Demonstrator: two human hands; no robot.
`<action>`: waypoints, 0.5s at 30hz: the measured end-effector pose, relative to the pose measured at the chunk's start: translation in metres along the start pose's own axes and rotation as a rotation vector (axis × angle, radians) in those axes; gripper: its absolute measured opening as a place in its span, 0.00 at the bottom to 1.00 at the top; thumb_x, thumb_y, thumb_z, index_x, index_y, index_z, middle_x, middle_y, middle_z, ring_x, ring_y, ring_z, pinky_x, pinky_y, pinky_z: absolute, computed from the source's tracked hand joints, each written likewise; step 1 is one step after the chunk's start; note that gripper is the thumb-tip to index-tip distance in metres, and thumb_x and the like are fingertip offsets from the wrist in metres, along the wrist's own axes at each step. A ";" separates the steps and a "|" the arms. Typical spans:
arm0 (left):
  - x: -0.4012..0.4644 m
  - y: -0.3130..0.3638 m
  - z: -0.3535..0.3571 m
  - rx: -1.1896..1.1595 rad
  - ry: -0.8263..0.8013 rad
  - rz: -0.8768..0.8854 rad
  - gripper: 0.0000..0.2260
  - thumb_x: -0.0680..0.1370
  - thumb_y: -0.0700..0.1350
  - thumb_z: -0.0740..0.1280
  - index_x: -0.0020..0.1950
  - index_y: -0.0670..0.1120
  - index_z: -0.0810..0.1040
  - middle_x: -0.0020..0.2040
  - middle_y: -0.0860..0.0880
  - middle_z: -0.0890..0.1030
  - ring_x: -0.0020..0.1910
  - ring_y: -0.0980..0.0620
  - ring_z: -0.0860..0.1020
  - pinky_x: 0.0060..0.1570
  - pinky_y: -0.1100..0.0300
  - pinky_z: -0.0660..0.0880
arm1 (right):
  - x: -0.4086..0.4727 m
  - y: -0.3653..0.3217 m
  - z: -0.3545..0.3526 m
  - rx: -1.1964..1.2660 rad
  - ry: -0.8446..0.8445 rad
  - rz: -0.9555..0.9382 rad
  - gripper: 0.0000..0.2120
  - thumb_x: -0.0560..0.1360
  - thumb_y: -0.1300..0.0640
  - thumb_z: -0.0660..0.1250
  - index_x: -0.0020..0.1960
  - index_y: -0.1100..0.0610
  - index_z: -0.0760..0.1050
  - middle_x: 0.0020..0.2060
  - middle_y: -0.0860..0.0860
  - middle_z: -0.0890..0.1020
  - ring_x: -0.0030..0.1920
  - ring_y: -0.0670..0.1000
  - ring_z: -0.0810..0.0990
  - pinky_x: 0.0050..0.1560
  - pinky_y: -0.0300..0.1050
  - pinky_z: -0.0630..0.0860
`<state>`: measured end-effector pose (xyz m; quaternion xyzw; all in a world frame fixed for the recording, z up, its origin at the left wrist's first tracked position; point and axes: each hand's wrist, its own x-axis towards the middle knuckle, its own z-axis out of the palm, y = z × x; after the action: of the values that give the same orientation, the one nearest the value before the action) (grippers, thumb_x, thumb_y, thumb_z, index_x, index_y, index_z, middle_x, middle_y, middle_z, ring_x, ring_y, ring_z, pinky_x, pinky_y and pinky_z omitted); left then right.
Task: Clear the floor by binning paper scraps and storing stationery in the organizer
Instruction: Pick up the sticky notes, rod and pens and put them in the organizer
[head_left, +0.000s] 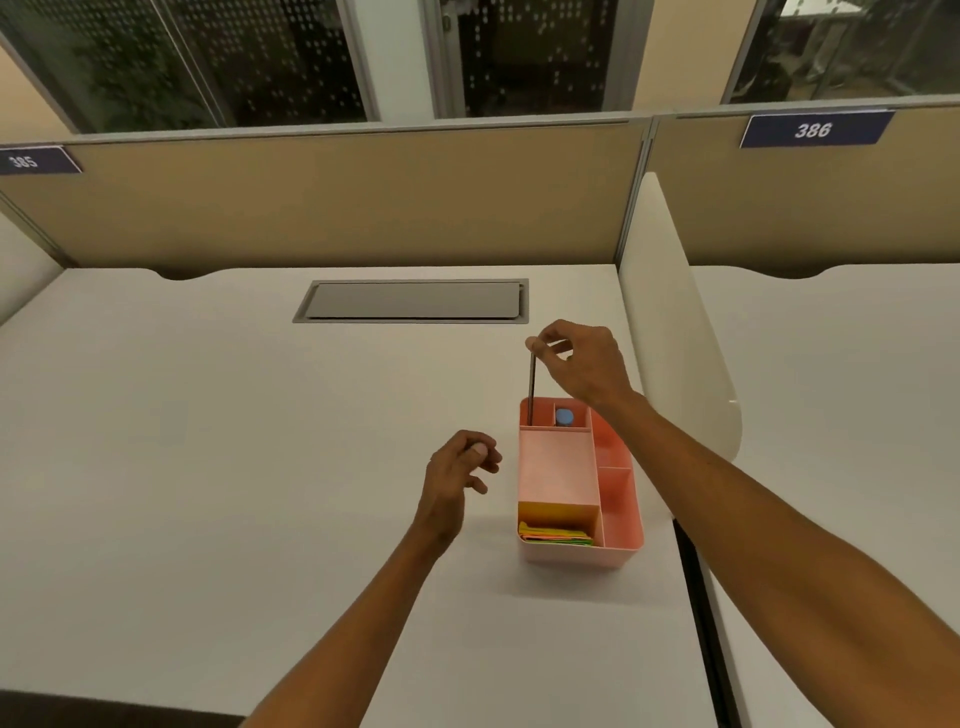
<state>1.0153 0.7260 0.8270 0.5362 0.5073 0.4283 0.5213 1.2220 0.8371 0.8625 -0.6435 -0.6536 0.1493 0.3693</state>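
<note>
A pink organizer (621, 512) stands on the white desk (208, 441), near its right edge. My right hand (582, 361) pinches the top of a dark pencil (531, 387), which stands upright with its lower end inside the organizer's far-left compartment. A blue-capped item (564, 417) sits in the compartment beside it. Coloured sticky notes (556, 535) lie in the near-left compartment. My left hand (457, 480) hovers just left of the organizer with loosely curled fingers, holding nothing.
A grey cable hatch (413, 301) is set into the desk at the back. A white side divider (675, 322) rises right of the organizer. Tan partition panels (337, 208) carry labels 385 and 386. A second desk (841, 389) lies to the right.
</note>
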 end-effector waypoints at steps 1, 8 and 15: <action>0.001 0.001 -0.002 -0.033 0.001 -0.021 0.25 0.71 0.61 0.58 0.51 0.40 0.77 0.46 0.42 0.82 0.46 0.43 0.81 0.39 0.53 0.77 | 0.001 -0.001 -0.003 0.010 0.021 0.004 0.17 0.76 0.41 0.65 0.50 0.54 0.81 0.46 0.51 0.86 0.43 0.46 0.82 0.47 0.44 0.80; -0.008 0.016 -0.022 -0.392 -0.115 -0.367 0.35 0.78 0.66 0.48 0.56 0.37 0.77 0.49 0.37 0.81 0.45 0.39 0.78 0.40 0.52 0.75 | -0.003 -0.019 -0.021 0.140 0.008 0.029 0.22 0.81 0.43 0.55 0.51 0.56 0.82 0.46 0.53 0.85 0.46 0.51 0.83 0.50 0.44 0.78; -0.024 0.014 -0.059 -0.498 -0.130 -0.457 0.38 0.76 0.70 0.48 0.57 0.38 0.78 0.52 0.36 0.80 0.47 0.38 0.79 0.42 0.49 0.76 | -0.049 -0.065 -0.009 -0.012 -0.247 -0.112 0.23 0.81 0.42 0.53 0.56 0.56 0.80 0.52 0.54 0.85 0.52 0.52 0.81 0.59 0.48 0.74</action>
<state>0.9556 0.7108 0.8474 0.2914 0.4599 0.3760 0.7498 1.1758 0.7792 0.8978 -0.5847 -0.7300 0.2027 0.2898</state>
